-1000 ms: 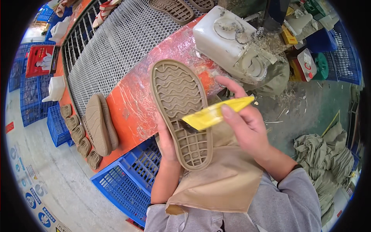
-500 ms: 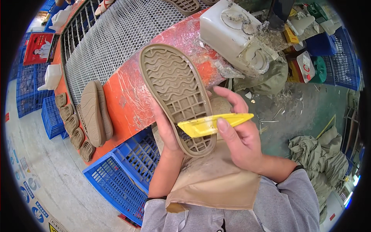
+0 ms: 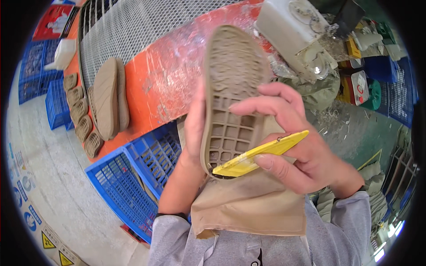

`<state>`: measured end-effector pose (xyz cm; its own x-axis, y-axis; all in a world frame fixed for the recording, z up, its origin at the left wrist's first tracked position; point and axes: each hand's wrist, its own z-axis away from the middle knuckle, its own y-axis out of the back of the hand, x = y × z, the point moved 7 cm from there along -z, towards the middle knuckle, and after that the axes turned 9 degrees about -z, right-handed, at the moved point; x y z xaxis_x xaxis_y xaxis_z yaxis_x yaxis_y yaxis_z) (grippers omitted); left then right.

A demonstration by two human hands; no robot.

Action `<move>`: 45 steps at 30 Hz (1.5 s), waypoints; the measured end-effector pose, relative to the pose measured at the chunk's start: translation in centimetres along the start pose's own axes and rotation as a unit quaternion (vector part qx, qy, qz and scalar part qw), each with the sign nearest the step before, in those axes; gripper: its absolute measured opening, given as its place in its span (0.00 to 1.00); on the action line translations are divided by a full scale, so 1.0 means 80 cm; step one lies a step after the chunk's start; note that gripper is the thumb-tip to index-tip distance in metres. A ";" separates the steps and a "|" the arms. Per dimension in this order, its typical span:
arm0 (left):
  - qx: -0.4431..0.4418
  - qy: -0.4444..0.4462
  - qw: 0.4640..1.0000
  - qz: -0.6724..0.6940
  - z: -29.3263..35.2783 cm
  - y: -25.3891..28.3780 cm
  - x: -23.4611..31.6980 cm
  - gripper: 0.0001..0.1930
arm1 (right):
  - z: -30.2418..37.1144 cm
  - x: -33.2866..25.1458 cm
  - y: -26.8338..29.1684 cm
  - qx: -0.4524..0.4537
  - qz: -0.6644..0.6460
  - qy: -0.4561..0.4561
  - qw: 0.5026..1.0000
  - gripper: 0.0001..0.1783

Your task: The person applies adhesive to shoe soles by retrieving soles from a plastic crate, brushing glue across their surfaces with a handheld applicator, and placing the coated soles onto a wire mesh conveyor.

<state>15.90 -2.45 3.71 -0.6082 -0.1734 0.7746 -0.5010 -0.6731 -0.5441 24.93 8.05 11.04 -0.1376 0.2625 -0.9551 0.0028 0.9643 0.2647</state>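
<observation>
A brown shoe sole is held upright before me, its wavy tread and grid of square hollows toward me. My left hand grips its left edge; most of those fingers are hidden behind it. In my right hand a yellow utility knife is pinched between thumb and fingers. The knife's lower end lies at the bottom rim of the sole, by a dark strip; I cannot make out the blade clearly. The right index and middle fingers reach over the sole's right side.
An orange table carries a metal mesh, a pair of brown soles and several small brown grid pieces. Below stands a blue crate. A dirty white container stands at the back right. A tan apron covers my lap.
The sole has turned more upright and shifted right. The knife has gone from lying across its grid to its bottom rim, and my right fingers now spread over the sole.
</observation>
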 end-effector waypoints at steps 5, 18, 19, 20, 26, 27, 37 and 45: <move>-0.152 0.045 0.987 0.012 0.000 -0.011 -0.016 0.27 | -0.043 -0.005 -0.017 -0.161 -0.044 0.077 0.983 0.08; -0.379 0.044 0.923 -0.055 -0.007 0.009 -0.054 0.28 | -0.034 0.017 0.000 -0.281 -0.033 0.089 0.955 0.10; -0.364 0.123 0.920 -0.077 -0.008 0.013 -0.062 0.27 | -0.029 0.020 0.007 -0.271 -0.027 0.074 0.959 0.11; -0.347 0.202 0.910 -0.099 -0.006 0.017 -0.068 0.27 | -0.022 0.022 0.014 -0.261 -0.021 0.060 0.963 0.11; -0.244 0.413 0.869 -0.123 0.010 0.024 -0.063 0.28 | 0.021 0.031 0.063 -0.169 0.056 -0.015 0.984 0.10; -0.242 0.426 0.865 -0.107 0.012 0.022 -0.060 0.29 | 0.025 0.030 0.069 -0.132 0.076 -0.009 0.988 0.11; 0.036 0.148 0.988 0.006 -0.084 0.065 0.005 0.27 | 0.069 0.036 0.037 0.181 0.100 0.013 0.978 0.13; 0.109 -0.034 0.990 -0.083 -0.378 0.129 0.086 0.26 | 0.097 0.082 0.078 0.361 -0.087 -0.100 0.923 0.12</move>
<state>-12.03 11.14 -6.31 -0.4818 -0.0906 0.8716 -0.4408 -0.8346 -0.3304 31.71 16.01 5.41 -0.0124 0.0329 -0.9994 0.6675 0.7444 0.0162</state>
